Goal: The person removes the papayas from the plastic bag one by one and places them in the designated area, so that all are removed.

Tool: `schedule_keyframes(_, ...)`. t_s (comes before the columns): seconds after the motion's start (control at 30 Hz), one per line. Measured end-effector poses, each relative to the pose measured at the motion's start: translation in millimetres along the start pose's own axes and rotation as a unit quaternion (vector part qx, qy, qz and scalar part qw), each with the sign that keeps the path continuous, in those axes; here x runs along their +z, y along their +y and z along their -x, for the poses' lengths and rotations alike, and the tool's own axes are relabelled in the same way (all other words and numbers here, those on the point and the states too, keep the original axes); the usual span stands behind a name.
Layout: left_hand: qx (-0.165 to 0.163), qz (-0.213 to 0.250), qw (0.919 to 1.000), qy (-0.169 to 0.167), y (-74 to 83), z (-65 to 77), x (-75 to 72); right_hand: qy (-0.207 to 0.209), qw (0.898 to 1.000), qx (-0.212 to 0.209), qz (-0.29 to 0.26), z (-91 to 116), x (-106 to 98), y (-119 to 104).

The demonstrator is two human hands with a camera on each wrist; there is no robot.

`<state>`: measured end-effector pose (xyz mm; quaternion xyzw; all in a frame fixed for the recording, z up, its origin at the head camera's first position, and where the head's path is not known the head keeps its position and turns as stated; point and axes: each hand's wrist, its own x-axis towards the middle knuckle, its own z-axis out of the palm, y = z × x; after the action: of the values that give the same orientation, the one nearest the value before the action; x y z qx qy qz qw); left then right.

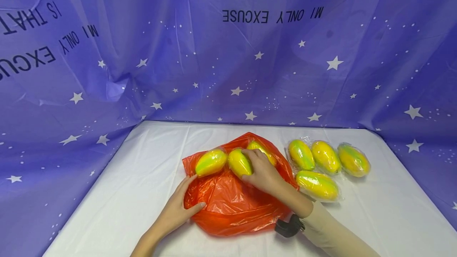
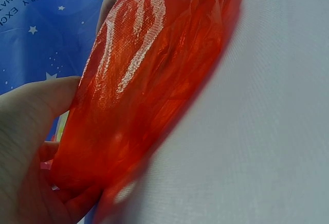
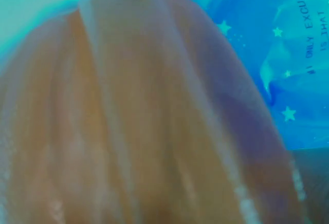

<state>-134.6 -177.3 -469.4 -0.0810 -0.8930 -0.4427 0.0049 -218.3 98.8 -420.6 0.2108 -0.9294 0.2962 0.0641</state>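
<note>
Right hand (image 1: 263, 172) grips middle mango (image 1: 237, 164), long axis slanting near-right; left hand (image 1: 178, 206) holds red plastic bag (image 1: 232, 197) at left edge.

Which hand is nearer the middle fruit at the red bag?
Right: the right hand grips that fruit; the left hand is apart, at the left edge of the red bag.

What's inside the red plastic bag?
Three oval yellow-green, clear-wrapped fruits lie at the opening; the right hand grips one. The red plastic bag covers anything deeper.
</note>
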Motion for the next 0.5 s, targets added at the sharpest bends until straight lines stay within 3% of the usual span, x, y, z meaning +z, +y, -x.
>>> schedule_keyframes(0.5, 0.005, 0.002, 1.0000, 0.001, -0.6, 0.1, 0.4, -0.030, 0.999, 0.034, -0.017, 11, -17, -3)
